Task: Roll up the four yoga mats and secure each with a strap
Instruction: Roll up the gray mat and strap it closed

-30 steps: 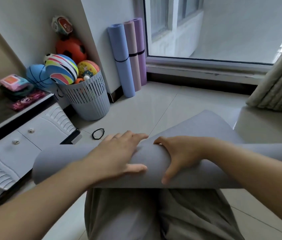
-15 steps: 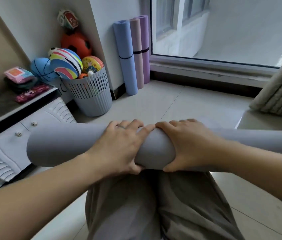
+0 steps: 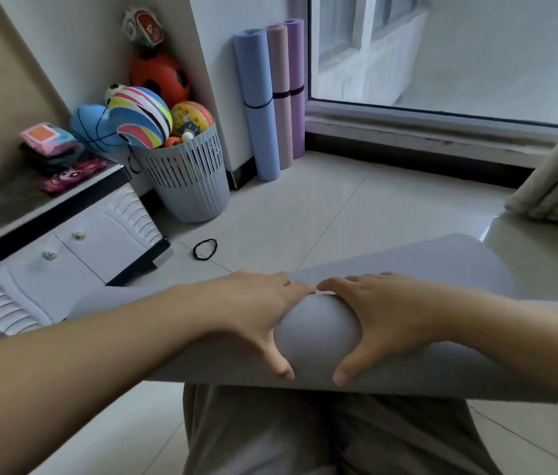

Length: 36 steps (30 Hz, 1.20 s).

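Grey foam mat [image 3: 318, 334] lies across the lap [image 3: 305, 437], part rolled, its loose end spread on the floor [image 3: 305, 207] ahead. Left hand [image 3: 253, 313] and right hand [image 3: 394, 320] each curl round the roll's middle, thumbs beneath. It looks light, soft and springy; holding mid-roll should stop unwinding.

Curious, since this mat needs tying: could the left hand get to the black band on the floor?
Probably yes: the black band lies on tile ahead of the left hand, nothing between, but that hand is gripping the grey mat.
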Each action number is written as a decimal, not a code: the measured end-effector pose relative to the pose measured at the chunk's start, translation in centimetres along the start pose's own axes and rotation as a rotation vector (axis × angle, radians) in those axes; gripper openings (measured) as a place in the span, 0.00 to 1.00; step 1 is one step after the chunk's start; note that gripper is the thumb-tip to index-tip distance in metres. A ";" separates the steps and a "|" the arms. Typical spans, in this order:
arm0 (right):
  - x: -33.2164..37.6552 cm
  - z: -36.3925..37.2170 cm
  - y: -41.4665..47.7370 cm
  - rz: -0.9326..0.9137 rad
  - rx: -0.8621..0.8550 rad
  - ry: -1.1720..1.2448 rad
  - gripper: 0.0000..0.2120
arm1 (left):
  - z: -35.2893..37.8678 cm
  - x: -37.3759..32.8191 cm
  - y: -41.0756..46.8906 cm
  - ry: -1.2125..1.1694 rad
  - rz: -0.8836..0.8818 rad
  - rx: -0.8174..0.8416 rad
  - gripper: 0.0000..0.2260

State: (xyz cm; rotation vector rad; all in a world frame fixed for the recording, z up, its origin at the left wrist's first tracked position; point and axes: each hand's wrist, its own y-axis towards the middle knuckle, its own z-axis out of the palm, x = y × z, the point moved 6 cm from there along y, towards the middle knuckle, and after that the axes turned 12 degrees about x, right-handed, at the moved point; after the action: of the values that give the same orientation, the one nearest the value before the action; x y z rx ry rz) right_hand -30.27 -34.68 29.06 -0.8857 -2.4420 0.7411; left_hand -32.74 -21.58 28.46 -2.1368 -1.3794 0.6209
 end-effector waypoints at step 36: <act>1.5 -2.0 -2.3 0.038 -0.356 -0.389 0.46 | -3.3 -0.8 -0.9 0.047 -0.160 -0.058 0.39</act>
State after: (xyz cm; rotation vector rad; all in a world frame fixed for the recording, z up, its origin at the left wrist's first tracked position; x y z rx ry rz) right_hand -31.20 -34.51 32.34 -0.9944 -2.9746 0.5380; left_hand -31.63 -22.54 31.61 -2.0463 -1.5413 0.4711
